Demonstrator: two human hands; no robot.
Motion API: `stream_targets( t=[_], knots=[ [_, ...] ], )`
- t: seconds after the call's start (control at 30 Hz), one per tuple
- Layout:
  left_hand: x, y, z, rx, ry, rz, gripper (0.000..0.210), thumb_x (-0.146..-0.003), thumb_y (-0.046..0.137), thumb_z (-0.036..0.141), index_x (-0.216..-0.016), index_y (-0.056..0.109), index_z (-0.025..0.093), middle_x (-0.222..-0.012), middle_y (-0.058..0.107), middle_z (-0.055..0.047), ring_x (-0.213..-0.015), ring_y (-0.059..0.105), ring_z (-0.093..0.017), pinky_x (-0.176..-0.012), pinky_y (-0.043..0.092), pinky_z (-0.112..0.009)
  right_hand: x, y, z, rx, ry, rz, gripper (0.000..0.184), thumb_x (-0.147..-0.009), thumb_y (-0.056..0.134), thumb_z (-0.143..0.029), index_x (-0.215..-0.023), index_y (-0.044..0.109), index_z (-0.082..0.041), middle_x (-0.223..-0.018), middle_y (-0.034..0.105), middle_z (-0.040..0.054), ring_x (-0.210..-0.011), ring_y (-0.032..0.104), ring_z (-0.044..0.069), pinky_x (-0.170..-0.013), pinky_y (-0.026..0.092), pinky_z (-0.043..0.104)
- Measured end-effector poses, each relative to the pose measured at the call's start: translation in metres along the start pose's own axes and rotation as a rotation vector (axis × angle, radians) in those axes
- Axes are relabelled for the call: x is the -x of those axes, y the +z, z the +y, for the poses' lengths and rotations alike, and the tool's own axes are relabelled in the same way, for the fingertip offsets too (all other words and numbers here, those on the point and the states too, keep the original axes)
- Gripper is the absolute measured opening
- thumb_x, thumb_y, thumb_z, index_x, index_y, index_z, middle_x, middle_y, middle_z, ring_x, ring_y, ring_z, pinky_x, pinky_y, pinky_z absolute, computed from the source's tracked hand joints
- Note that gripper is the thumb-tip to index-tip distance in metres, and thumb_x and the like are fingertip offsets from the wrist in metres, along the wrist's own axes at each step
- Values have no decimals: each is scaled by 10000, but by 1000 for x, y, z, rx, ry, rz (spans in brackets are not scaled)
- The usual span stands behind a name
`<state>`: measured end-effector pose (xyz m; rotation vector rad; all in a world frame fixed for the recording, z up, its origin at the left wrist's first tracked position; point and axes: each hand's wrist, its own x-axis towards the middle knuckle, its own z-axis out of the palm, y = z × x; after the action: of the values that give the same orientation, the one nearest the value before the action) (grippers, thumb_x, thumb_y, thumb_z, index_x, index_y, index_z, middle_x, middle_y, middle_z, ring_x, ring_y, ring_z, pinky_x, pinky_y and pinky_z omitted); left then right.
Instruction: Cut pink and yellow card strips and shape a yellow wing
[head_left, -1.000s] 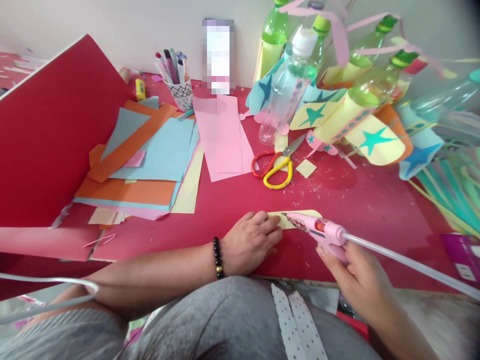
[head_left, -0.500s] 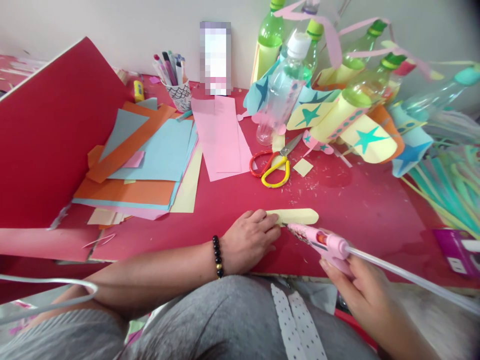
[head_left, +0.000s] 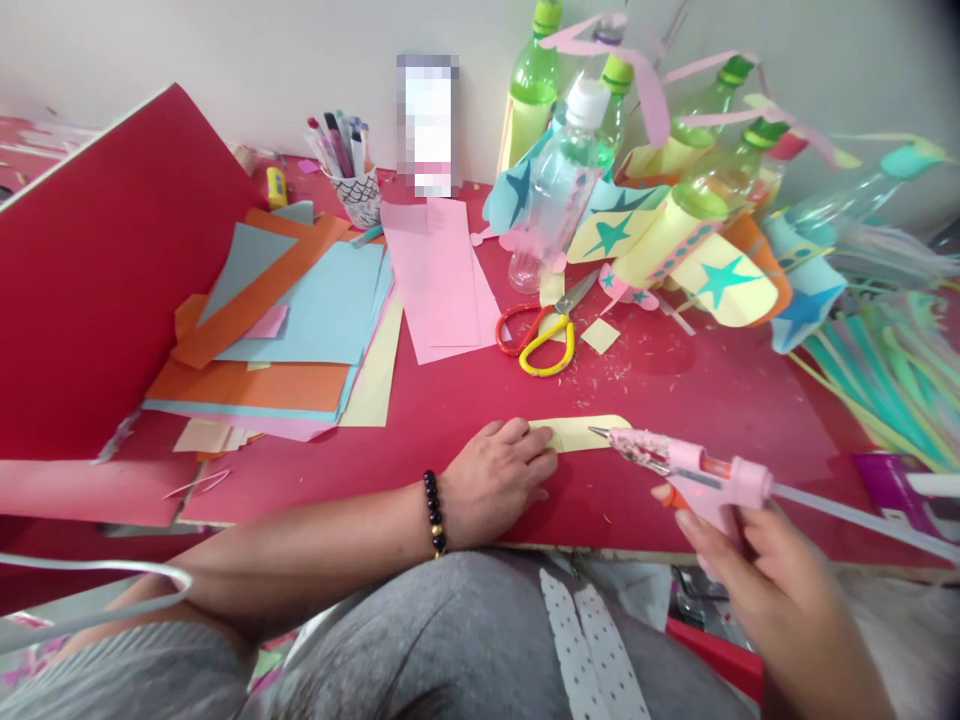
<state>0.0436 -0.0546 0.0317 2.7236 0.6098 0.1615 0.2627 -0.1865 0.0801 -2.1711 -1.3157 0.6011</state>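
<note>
My right hand (head_left: 765, 570) is wrapped around a pink hot glue gun (head_left: 667, 462), with a long clear glue stick (head_left: 862, 518) sticking out of its back. The gun's metal nozzle is over the right part of a pale yellow paper strip (head_left: 581, 432) with a rounded end; whether it touches the paper I cannot tell. Curled fingers of my left hand (head_left: 506, 470) pin the strip's left end to the red table (head_left: 442, 400) and hide that end. A beaded bracelet is on my left wrist.
Scissors (head_left: 556, 353) lie beyond the strip near yellow paper scraps. Decorated plastic bottles (head_left: 675, 220) crowd the back right. Coloured paper sheets (head_left: 300, 310), a pen cup (head_left: 358, 200) and a propped phone (head_left: 429, 125) are at the left and back. A white cable (head_left: 112, 565) crosses at lower left.
My right hand has moved the glue gun to the right, its nozzle going from beside my left fingers to the strip's right part. My left hand stays on the strip.
</note>
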Motion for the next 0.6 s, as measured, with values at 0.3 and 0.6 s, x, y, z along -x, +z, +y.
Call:
stream_targets(
  t=[0.3, 0.6],
  knots=[
    [0, 2, 0, -4, -3, 8, 309, -879, 543, 352, -1143, 534, 192, -1317, 490, -70, -1079, 448, -232, -899, 416, -375, -6, 4, -2, -293, 235, -6, 233, -787, 627, -440, -858, 592, -221, -668, 655, 12, -606, 620, 176, -507, 500, 240],
    [2, 4, -1, 0, 7, 30, 308, -893, 519, 334, -1164, 534, 188, -1331, 486, -72, -1093, 440, -238, -909, 415, -385, -13, 2, -18, -556, 259, 44, 185, -728, 704, -371, -812, 603, -240, -676, 650, 7, -612, 614, 189, -498, 493, 265]
  ],
)
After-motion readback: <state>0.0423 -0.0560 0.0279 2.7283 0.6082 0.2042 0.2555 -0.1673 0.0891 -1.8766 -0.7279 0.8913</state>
